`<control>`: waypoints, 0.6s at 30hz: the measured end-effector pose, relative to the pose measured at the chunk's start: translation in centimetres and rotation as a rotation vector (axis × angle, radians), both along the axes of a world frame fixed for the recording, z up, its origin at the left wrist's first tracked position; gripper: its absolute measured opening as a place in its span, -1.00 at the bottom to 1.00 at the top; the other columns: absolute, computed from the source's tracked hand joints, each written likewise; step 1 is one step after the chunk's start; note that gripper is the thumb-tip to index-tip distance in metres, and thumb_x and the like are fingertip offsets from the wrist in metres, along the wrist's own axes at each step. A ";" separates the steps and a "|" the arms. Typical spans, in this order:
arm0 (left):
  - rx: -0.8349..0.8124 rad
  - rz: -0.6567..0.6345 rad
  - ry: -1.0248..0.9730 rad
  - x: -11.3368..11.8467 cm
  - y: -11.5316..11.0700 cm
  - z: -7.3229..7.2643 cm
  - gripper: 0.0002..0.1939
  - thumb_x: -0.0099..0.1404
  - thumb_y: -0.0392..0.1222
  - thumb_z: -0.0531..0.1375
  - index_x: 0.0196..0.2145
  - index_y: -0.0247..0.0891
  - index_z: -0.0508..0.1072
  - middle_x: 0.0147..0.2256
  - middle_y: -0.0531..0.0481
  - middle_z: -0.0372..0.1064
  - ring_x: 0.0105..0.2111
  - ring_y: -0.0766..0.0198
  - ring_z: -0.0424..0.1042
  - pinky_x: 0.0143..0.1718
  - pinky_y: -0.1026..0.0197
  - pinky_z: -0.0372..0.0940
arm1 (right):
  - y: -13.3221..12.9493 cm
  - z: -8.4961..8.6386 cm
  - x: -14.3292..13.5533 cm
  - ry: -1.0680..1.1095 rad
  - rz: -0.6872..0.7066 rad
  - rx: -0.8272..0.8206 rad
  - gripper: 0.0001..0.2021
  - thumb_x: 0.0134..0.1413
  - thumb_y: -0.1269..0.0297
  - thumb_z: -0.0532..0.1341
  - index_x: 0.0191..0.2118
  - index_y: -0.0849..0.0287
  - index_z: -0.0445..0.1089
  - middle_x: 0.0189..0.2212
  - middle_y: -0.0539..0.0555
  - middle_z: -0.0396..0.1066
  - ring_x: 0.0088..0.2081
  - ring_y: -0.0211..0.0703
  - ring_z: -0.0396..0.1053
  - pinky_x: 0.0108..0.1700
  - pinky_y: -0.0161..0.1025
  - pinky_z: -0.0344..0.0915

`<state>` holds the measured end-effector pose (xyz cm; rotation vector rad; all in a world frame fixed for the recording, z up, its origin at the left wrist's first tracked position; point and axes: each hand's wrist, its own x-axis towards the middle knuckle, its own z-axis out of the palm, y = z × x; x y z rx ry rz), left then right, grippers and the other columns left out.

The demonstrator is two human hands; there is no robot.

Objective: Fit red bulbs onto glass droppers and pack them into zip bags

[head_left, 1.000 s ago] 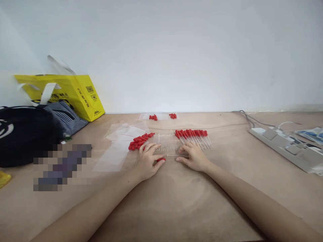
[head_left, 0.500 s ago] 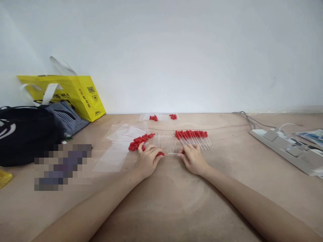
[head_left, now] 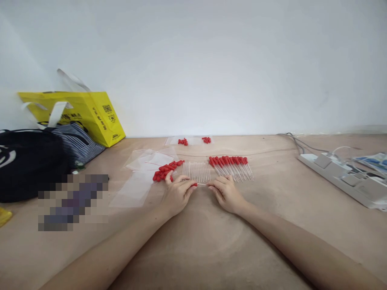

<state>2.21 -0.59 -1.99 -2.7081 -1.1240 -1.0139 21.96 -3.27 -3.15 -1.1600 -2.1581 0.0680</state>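
Closed round a red rubber bulb point(head_left: 195, 184), my left hand point(head_left: 178, 195) rests low over the table. My right hand point(head_left: 226, 194) pinches a thin clear tube point(head_left: 202, 185), whose left end meets the bulb's opening. Behind my hands lies a row of bare clear tubes point(head_left: 196, 172). Loose red bulbs point(head_left: 166, 169) are heaped beyond my left fingers. Beyond my right hand, several tubes topped with red bulbs point(head_left: 231, 164) lie side by side, slanting.
Clear plastic bags point(head_left: 133, 189) lie on the left, and a further bag with red bulbs point(head_left: 193, 140) by the wall. A yellow bag point(head_left: 99, 117), a striped bag point(head_left: 77, 143) and a black bag point(head_left: 33, 165) stand at left. A power strip point(head_left: 341, 179) with cables is at right.
My right hand has moved left with the clear tube, and its end now meets the red bulb in my left hand. The gap between them has closed.
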 end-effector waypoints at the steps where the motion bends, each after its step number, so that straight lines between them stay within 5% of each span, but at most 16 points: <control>1: -0.010 -0.002 -0.007 0.1 -0.1 0.1 -0.84 0.25 -0.23 0.01 -0.34 -0.18 0.39 -0.42 0.09 0.46 -0.26 0.24 0.36 0.05 -0.12 -0.37 | 0.0 0.0 0.0 0.004 0.015 0.004 -0.80 0.12 0.37 -0.04 -0.25 0.17 0.32 -0.45 0.02 0.35 -0.37 -0.27 0.23 -0.26 -0.25 -0.06; 18: -0.019 -0.117 -0.015 0.3 -1.4 0.7 -0.85 0.22 -0.22 0.03 -0.44 -0.20 0.37 -0.50 0.13 0.43 -0.34 0.28 0.36 0.04 -0.07 -0.35 | -0.8 0.9 0.1 -0.180 0.084 0.242 -0.72 -0.01 0.51 -0.07 -0.34 0.21 0.37 -0.59 -0.01 0.25 -0.52 -0.31 0.12 -0.34 -0.25 -0.13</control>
